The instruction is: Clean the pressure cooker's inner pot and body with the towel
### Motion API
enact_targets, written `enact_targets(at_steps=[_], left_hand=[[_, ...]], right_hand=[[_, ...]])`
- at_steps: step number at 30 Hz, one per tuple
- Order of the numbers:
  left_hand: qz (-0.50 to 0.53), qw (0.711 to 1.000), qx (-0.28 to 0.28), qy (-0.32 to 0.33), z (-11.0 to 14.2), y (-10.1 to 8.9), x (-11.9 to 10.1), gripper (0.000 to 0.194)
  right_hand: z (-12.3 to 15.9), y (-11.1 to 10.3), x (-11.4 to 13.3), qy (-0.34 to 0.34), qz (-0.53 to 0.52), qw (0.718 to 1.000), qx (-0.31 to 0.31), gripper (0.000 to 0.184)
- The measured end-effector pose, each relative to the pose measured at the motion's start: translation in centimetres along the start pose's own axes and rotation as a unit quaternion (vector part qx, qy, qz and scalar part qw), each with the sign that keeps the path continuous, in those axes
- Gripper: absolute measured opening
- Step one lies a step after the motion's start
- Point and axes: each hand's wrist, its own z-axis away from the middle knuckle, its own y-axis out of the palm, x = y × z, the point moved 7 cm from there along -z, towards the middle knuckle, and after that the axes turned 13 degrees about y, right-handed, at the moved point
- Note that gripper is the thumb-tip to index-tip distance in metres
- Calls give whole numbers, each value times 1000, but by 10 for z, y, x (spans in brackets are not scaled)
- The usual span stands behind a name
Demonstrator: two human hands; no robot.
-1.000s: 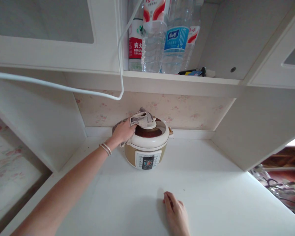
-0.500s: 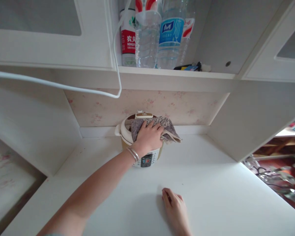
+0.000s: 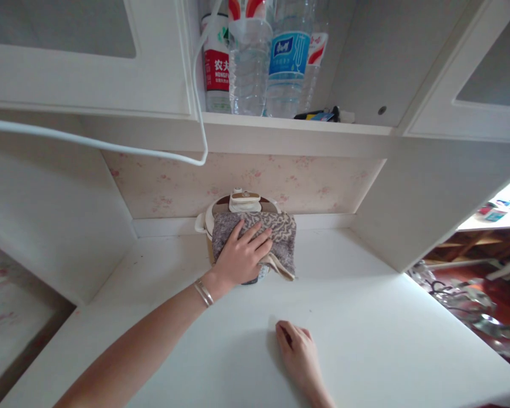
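A cream and tan electric cooker (image 3: 242,201) stands at the back of the white counter (image 3: 357,317), against the flowered wall. A grey patterned cloth (image 3: 280,235) hangs over its front and hides the control panel. My left hand (image 3: 241,256) lies flat on the cloth with fingers spread, pressing it against the cooker's front. A bracelet is on that wrist. My right hand (image 3: 296,356) rests on the counter nearer to me, fingers loosely curled, holding nothing.
Several plastic water bottles (image 3: 255,62) stand in the open cupboard above the cooker. A white cable (image 3: 110,148) runs from the left and up into that cupboard. Closed cupboard doors flank it. A cluttered area with wooden furniture lies at the right.
My left hand has wiped the cloth from the cooker's lid across and down onto its front. The cloth now spreads wide over the panel. My right hand stays put.
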Motion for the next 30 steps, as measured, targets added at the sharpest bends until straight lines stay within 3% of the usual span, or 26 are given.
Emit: enact_targets(at_steps=[3, 8, 11, 13, 17, 22, 24, 26, 28, 30], left_hand=[[-27, 999, 10, 35, 39, 18, -9, 40], [-47, 996, 33, 69, 103, 76, -29, 29], [-43, 994, 60, 83, 123, 104, -40, 27], [-47, 992, 68, 90, 124, 109, -45, 25], [-60, 990, 70, 104, 95, 90, -48, 27], [-64, 995, 49, 66, 19, 39, -40, 33], [-62, 996, 40, 42, -12, 28, -36, 35], [-75, 996, 31, 27, -34, 29, -35, 35], [-138, 989, 40, 41, -45, 45, -43, 32], [-288, 944, 75, 144, -44, 74, -68, 29]], right_hand=[[-1, 2, -1, -2, 9, 1000, 6, 39], [-2, 4, 0, -9, 16, 1000, 5, 37], [-1, 3, 1, -11, 19, 1000, 0, 35], [-1, 3, 2, -12, 22, 1000, -2, 35], [0, 2, 3, -15, 25, 1000, -6, 35], [1, 1, 5, -17, 26, 1000, -5, 37], [2, 2, 5, -15, 24, 1000, -3, 39], [3, 1, 5, -12, 19, 1000, -3, 39], [5, 0, 4, -12, 12, 1000, -5, 38], [6, -2, 4, -14, 4, 1000, -9, 36]])
